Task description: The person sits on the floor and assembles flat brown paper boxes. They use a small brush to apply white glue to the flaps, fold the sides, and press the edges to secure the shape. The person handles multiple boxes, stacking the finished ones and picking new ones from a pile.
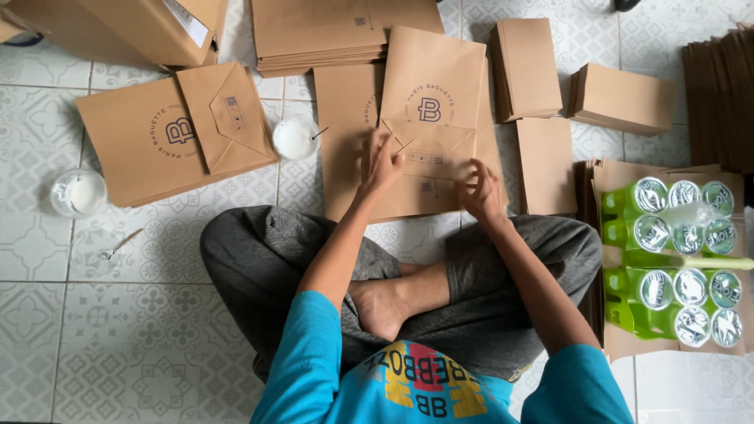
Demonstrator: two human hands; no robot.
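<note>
Seated cross-legged on a patterned tile floor [157, 330], working a brown paper bag [430, 102] lying flat just ahead of the knees, its folded bottom flap [428, 151] nearest the body; beneath it a second flat bag [345, 133], partly covered. Left hand [381, 166] pressed down on the flap's left corner, fingers together and slightly curled — wrist raised, forearm angled in from the lap; right hand [481, 191] at the flap's lower right edge, fingers bent and pinching the paper, though the exact grip cannot be told. Two small round cups of white paste: one [295, 137] just left of the bags, one [77, 192] far left; a thin stick [119, 245] on the tiles near the latter. One finished bag [169, 133] to the left; several stacks of folded brown paper [525, 69] beyond — at least four. Two green packs of six foil-lidded cups [679, 263] to the right.
</note>
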